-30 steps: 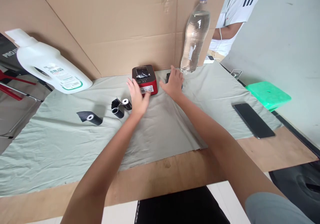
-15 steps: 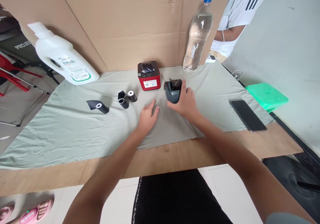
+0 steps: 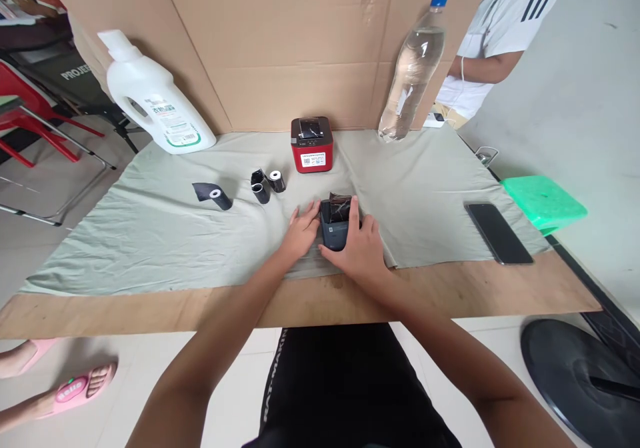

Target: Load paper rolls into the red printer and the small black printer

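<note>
A small dark blue-grey label printer (image 3: 335, 224) sits on the pale green cloth (image 3: 150, 235) near the table's front edge. My right hand (image 3: 359, 247) grips its right side and front, fingers wrapped round it. Against its left side rests my left hand (image 3: 301, 230), fingers extended and touching the casing. A red and black printer (image 3: 311, 144) stands farther back by the cardboard wall. Black paper rolls lie to the left: two close together (image 3: 267, 185) and one alone (image 3: 214, 196).
A white detergent jug (image 3: 153, 105) leans at the back left, a clear water bottle (image 3: 413, 71) at the back right. A black phone (image 3: 498, 232) and a green lid (image 3: 543, 201) lie at the right. Another person in a white shirt (image 3: 493, 28) sits behind.
My right hand took the dark printer from beside the red one and pulled it toward the front edge. My left hand left the red printer and came to the dark one's left side.
</note>
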A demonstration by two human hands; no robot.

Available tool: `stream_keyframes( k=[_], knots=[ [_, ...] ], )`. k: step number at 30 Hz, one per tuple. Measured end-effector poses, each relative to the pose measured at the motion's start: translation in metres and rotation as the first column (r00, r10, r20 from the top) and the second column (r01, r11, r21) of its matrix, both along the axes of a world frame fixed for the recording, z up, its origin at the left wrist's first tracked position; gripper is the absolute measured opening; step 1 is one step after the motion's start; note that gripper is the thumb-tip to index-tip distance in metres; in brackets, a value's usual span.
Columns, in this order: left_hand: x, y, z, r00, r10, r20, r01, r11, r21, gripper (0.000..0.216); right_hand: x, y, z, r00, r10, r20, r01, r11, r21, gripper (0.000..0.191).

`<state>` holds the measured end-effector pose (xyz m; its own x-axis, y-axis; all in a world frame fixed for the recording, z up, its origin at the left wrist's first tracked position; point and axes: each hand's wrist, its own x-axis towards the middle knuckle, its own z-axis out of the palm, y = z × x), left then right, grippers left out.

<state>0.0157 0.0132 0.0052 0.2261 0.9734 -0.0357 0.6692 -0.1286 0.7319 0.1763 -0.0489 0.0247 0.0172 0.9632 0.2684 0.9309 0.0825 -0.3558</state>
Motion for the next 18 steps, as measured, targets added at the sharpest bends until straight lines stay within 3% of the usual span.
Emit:
stream_keyframes(
  k=[4,14,18],
  knots=[
    [0.0012,-0.0001,0.0011,0.998,-0.043,-0.043,0.042,0.999,-0.025,0.067,0.0025,-0.0001,-0.0069,1.0,-0.016,0.011,0.016,0.999,-0.029,0.129],
    [-0.0052,0.0043,0.0006,0.998,-0.051,0.025,0.054,0.991,-0.125,0.062,0.006,0.0002,-0.0105,1.0,0.013,-0.008,-0.013,1.0,-0.025,0.131],
    [-0.0033,0.0022,-0.0016,1.0,-0.016,-0.003,0.015,0.998,-0.068,0.055,0.0062,0.0,-0.0095,1.0,0.019,-0.014,-0.019,1.0,-0.017,0.131]
  ],
)
